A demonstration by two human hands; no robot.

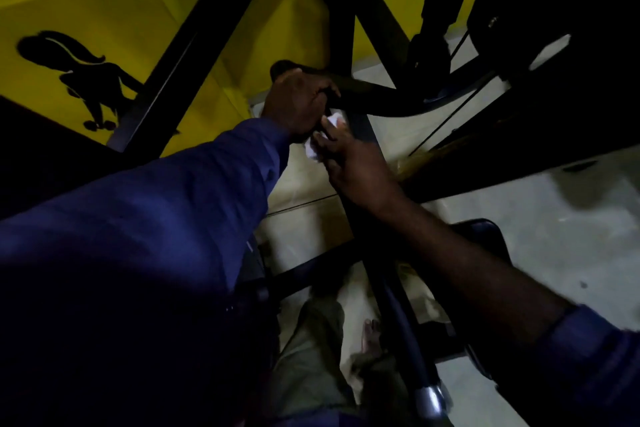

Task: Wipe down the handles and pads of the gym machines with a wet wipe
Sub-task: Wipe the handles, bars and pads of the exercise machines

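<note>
The only marking in view is a black silhouette (90,80) painted on the yellow wall (86,3) at the left, a curved figure-like shape with small round blobs at its foot; it carries no lettering that can be read. The room is dim, and the floor (554,236) is laid in pale tiles with thin dark joints and looks scuffed and smudged at the right. Black beams of the machine frame (207,45) cross the view diagonally in front of the wall. The two hands meet near the middle of the picture. The left hand (298,104), coming out of a blue sleeve (173,201), has its fingers curled round the near end of a black curved handle (374,95), which runs on to the right toward the frame. Just below it the right hand (353,166) reaches up with a bare forearm, its thumb lying across the crumpled white wet wipe (334,120) and its fingers under it, pinching it. The wipe sits between the two hands, touching the underside of the left hand right by the handle; whether it presses on the handle itself cannot be told in the dark. Lower down, a dark padded bar with a chrome end cap (429,399) slants toward the camera, and a dark rounded pad (485,236) shows behind the right forearm. At the bottom are the person's olive trousers (311,357) and a bare foot (370,333) on the tiles.
</note>
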